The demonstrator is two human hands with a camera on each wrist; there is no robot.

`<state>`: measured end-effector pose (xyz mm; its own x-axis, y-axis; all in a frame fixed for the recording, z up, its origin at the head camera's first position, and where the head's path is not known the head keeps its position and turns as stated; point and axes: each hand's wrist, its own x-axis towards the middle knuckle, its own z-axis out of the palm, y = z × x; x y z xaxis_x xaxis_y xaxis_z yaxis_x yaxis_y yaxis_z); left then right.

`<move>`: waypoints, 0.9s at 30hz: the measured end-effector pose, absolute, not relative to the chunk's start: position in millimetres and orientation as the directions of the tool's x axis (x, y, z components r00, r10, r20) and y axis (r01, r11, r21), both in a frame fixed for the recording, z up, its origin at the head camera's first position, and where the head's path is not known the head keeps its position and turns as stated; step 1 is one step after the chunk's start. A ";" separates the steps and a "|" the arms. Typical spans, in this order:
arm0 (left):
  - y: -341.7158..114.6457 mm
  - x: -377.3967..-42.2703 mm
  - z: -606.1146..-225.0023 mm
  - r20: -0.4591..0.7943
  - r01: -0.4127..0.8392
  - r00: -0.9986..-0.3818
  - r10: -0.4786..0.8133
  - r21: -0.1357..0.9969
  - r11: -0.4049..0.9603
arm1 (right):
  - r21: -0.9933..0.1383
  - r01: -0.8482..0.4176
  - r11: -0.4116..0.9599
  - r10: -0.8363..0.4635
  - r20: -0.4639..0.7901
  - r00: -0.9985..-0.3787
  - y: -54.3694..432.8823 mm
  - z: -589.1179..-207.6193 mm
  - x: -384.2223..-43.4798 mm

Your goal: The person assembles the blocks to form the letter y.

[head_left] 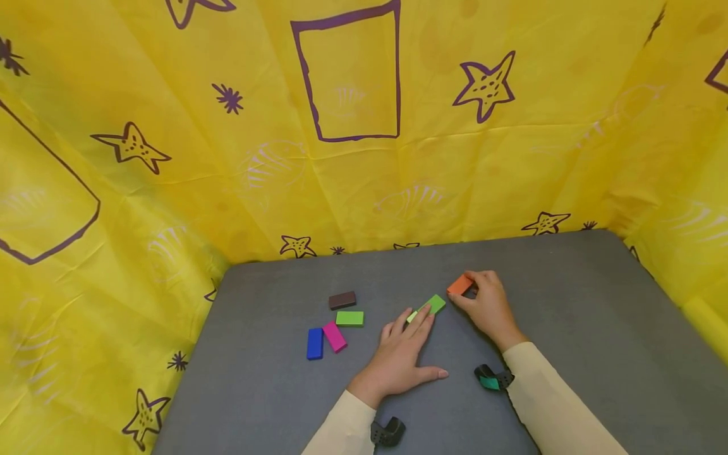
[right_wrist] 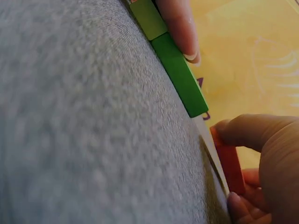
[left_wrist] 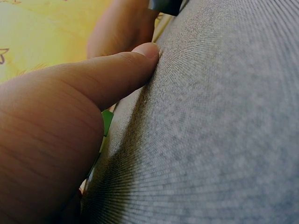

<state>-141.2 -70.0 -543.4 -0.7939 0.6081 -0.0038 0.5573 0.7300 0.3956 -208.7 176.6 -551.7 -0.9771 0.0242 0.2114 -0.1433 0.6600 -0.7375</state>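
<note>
My left hand (head_left: 397,359) lies spread over the table, its fingertips resting on a green block (head_left: 435,304) and a pale yellow-green block (head_left: 411,316). These two stand end to end in a slanting row, as the right wrist view also shows. The left thumb (left_wrist: 126,70) stretches out sideways close to the cloth. Just past the green block's far end, my right hand (head_left: 489,308) pinches an orange block (head_left: 458,284) between thumb and fingers. A small gap separates the orange block from the green block (right_wrist: 180,77).
To the left lie a dark brown block (head_left: 342,300), another green block (head_left: 349,319), a pink block (head_left: 335,337) and a blue block (head_left: 315,344). A grey cloth-covered table (head_left: 256,392) bears everything. Yellow patterned fabric (head_left: 352,189) hangs behind and beside it.
</note>
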 end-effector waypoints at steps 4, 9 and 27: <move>-69.5 -141.5 -543.7 -0.004 0.560 -0.793 0.609 0.387 0.732 | -0.740 -0.156 0.654 0.021 0.224 -0.974 175.9 -554.2 -209.9; -69.4 -141.6 -544.1 -0.011 0.556 -0.794 0.608 0.392 0.733 | -0.789 -0.173 0.590 0.045 0.247 -0.968 179.8 -557.2 -207.9; -68.9 -141.7 -545.9 -0.006 0.555 -0.796 0.605 0.392 0.733 | -0.756 -0.270 0.597 -0.020 0.322 -0.946 180.7 -561.8 -204.4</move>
<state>-141.7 -68.9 -545.9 -0.7959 0.6054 -0.0058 0.5551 0.7335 0.3924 -204.4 180.7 -561.8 -0.9464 -0.0204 0.3223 -0.2701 0.5969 -0.7555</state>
